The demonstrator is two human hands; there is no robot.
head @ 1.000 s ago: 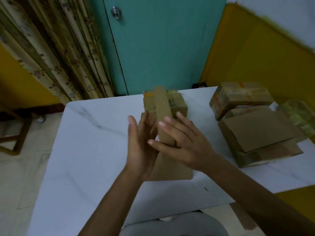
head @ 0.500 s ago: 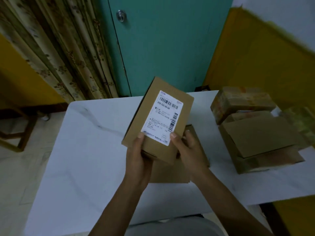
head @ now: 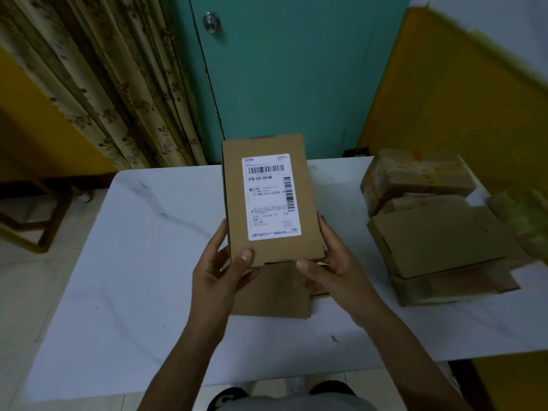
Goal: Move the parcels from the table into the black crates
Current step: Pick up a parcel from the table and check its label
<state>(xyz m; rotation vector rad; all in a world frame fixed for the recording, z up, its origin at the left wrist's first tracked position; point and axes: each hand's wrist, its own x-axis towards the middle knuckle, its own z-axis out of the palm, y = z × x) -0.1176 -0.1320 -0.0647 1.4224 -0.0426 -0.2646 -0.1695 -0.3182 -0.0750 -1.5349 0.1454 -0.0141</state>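
A flat brown cardboard parcel (head: 268, 149) with a white barcode label faces me, lifted above the white marble-look table (head: 124, 262). My left hand (head: 221, 271) grips its lower left corner, thumb on the front. My right hand (head: 335, 262) grips its lower right edge. Under my hands another flat brown parcel (head: 275, 295) lies on the table. More parcels sit at the right: a taped box (head: 415, 179) at the back and a stack of flat cardboard boxes (head: 441, 247) in front of it. No black crate is in view.
A teal door (head: 296, 78) stands behind the table, with a flowered curtain (head: 98, 84) to its left and a yellow wall (head: 462, 102) at the right. A wooden stool (head: 32, 221) stands on the floor at the left. A plastic-wrapped package (head: 527, 221) lies at the far right edge.
Both hands took hold of the parcel and lifted it off the table. It turned label-side toward me, then straightened from a tilt to upright.
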